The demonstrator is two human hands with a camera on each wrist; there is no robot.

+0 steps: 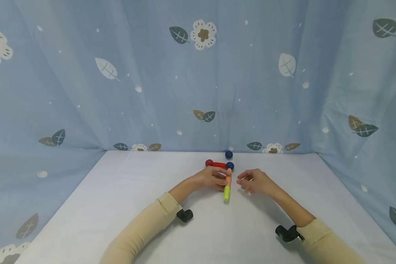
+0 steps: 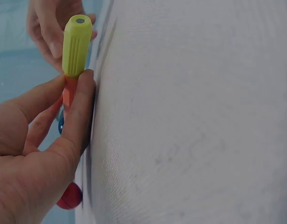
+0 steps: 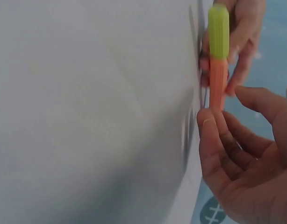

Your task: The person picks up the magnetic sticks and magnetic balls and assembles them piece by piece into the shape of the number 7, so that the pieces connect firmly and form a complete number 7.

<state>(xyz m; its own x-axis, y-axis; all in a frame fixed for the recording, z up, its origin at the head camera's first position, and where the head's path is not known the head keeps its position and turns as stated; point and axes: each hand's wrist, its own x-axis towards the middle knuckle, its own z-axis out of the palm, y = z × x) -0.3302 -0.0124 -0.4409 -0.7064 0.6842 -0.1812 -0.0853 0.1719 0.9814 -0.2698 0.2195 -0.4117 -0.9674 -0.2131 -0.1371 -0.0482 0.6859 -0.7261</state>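
My left hand (image 1: 211,177) pinches an orange magnetic stick (image 1: 228,179) between thumb and fingers. A yellow-green ridged stick (image 1: 226,193) joins the orange one end to end and points toward me; its end shows a small dark disc in the left wrist view. At the far end of the orange stick is a dark blue ball (image 1: 230,165). A red stick (image 1: 219,165) runs from that ball left to a red ball (image 1: 209,162). To the right, my right hand (image 1: 255,182) hovers apart from the sticks, fingers loosely bent and holding nothing.
A second dark blue ball (image 1: 229,154) lies behind the others, near the back edge of the white table (image 1: 171,234). A blue patterned curtain (image 1: 158,84) closes off the back and sides. Black wrist cameras (image 1: 184,215) sit at both sleeves.
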